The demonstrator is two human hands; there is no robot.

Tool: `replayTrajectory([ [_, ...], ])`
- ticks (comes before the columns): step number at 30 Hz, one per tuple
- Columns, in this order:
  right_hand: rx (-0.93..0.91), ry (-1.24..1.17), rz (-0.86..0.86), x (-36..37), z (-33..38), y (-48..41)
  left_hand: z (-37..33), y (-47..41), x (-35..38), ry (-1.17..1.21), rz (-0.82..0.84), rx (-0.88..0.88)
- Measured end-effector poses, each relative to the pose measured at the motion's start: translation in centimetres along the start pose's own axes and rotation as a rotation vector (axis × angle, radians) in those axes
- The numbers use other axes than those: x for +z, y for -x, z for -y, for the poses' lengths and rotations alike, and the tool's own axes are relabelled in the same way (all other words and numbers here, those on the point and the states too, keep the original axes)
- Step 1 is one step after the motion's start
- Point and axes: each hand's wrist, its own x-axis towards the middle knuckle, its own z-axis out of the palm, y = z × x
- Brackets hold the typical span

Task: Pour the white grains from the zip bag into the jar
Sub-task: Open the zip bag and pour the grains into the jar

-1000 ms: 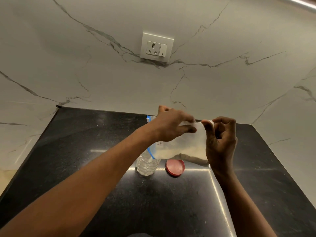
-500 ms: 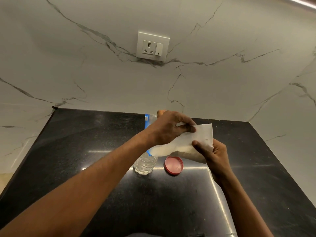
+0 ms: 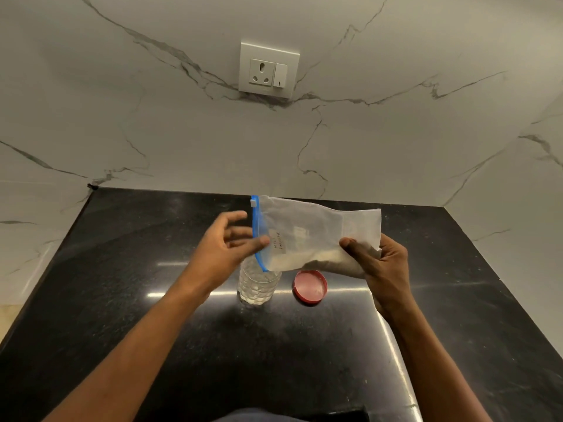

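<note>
A clear zip bag [image 3: 307, 229] with a blue zipper strip and a handwritten label is held sideways above the counter, zipper end to the left. White grains lie along its lower edge. My right hand [image 3: 380, 263] grips the bag's right bottom end. My left hand [image 3: 228, 245] is at the zipper end, fingers spread, thumb touching the blue strip. A clear textured jar [image 3: 259, 286] stands open on the black counter just under the bag's zipper corner.
A red lid [image 3: 310, 287] lies upside down on the black counter [image 3: 122, 300] to the right of the jar. Marble walls close the counter at the back and both sides, with a wall socket [image 3: 268, 70] above.
My left hand has let go of the bag's top and moved left to the zipper end. The bag has unfolded and now lies sideways, held by my right hand at its lower end.
</note>
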Motion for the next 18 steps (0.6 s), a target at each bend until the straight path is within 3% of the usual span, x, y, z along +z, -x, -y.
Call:
replayTrajectory([
  [3, -0.028, -0.001, 0.022, 0.2, 0.3, -0.1, 1.1, -0.1, -0.1, -0.076, 0.078, 0.050],
  [18, -0.118, 0.102, 0.060, 0.9, 1.5, -0.5, 2.4, -0.9, -0.3, -0.047, 0.029, 0.158],
])
